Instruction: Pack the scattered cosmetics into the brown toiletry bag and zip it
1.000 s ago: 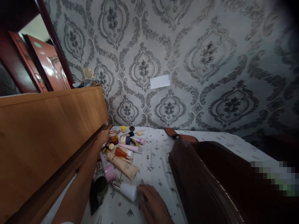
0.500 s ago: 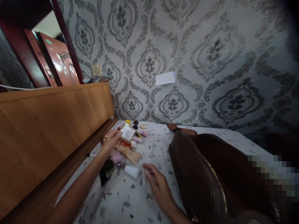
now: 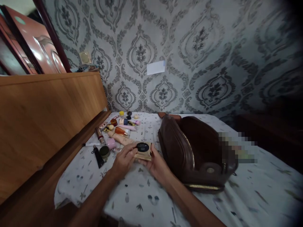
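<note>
Both my hands hold a square gold compact (image 3: 144, 151) with a round black disc on its top, just above the bed. My left hand (image 3: 124, 160) grips its left side with curled fingers. My right hand (image 3: 157, 164) supports it from below and from the right. An open brown leather bag (image 3: 196, 148) lies on its side right of my hands, its zipped mouth facing me. A heap of cosmetics (image 3: 118, 129) lies beyond my left hand: tubes, small bottles, jars and a pink pot.
A white sheet with small leaf prints (image 3: 146, 195) covers the bed. A wooden headboard (image 3: 47, 113) runs along the left. Patterned grey wallpaper (image 3: 189, 56) rises behind, with a white slip stuck on it. A black tube and a dark round pot lie near the headboard.
My left hand lifted the compact from the heap and brought it toward me. My right hand left the white bottle and joined it under the compact. The camera view shifted back and right.
</note>
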Available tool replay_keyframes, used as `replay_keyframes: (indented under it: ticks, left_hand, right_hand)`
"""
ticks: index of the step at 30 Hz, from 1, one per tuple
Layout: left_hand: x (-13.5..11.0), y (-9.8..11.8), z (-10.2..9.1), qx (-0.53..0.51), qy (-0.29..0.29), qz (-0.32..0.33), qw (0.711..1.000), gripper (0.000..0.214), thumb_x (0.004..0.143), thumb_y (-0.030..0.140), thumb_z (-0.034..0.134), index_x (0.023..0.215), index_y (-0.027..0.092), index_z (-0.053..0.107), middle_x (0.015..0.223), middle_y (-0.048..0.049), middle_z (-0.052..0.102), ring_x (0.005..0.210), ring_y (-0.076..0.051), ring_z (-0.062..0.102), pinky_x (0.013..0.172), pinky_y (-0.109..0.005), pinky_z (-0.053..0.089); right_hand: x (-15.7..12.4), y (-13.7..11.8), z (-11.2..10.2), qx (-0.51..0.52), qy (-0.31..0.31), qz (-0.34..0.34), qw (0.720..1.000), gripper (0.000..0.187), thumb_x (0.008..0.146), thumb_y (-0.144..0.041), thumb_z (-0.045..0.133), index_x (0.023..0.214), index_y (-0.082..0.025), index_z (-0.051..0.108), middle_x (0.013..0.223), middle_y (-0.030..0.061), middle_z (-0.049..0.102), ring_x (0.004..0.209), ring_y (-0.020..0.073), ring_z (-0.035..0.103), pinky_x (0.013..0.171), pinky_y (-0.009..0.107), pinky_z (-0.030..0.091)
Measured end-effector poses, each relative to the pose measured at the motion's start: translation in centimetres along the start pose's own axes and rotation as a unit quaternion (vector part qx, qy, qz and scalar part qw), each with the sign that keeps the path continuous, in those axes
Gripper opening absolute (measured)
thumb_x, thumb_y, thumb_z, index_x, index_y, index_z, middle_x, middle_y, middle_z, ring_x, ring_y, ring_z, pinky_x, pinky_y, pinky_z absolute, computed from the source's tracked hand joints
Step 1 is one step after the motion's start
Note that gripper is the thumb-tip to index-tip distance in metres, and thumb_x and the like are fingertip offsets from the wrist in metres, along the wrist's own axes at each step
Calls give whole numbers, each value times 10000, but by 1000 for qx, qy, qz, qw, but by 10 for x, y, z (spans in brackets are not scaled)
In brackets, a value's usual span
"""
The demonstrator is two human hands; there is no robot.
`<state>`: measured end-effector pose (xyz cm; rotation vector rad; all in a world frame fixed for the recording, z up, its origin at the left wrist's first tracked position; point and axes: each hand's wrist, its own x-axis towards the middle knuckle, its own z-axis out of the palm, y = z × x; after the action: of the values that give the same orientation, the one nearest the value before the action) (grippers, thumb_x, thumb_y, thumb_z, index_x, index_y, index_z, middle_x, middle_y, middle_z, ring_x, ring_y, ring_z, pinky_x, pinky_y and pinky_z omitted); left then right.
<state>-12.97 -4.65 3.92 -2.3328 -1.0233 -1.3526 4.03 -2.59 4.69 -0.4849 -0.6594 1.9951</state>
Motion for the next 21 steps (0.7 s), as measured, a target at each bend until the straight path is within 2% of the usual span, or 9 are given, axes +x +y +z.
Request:
replay_keyframes:
  ticks: [2,4,9,12,16,21]
  left_hand:
    - [-3,-1,1,16,3,-11,1000,319,911,104,509,1214,197,544,1247,-135,604,1185,-215,580,953,-389,534]
    - [-2,-1,0,6,-9,-63,998,349,915,120,501,1255,200,510,1275,-143,591,1214,-224,567,980,-406,519]
    - [-3,0,0,-51,-57,-135,988,477,896,156,526,1357,193,406,1356,-150,551,1268,-246,533,1030,-425,482]
    - [-6,-2,4,-56,-60,-163,983,517,896,180,532,1386,194,369,1370,-149,539,1264,-247,535,1021,-420,485]
    - [-8,-3,8,-59,-67,-182,979,559,889,196,535,1413,198,340,1394,-140,516,1280,-256,517,1037,-432,467]
    - [-7,-3,8,-53,-74,-166,982,593,866,179,548,1413,186,320,1386,-146,511,1286,-260,505,1061,-440,443]
  right_hand:
    - [-1,-1,2,-1,4,-27,1000,316,770,-432,752,990,-209,710,959,35,765,804,194,705,653,292,573]
    - [-1,-2,5,-3,8,-52,999,300,735,-386,792,971,-219,714,983,21,762,825,188,700,681,287,568]
    - [-2,-1,6,-21,13,-78,997,289,708,-386,818,922,-225,709,973,17,760,854,182,697,698,265,540]
    - [0,1,3,-30,10,-91,995,297,728,-390,804,954,-229,699,997,16,754,865,168,691,700,250,531]
    - [3,3,0,-28,23,-103,994,292,730,-387,804,949,-232,689,986,5,752,825,149,687,694,237,532]
    - [4,4,-2,-29,26,-86,996,311,733,-413,796,972,-251,681,1000,-3,746,787,141,681,643,236,550]
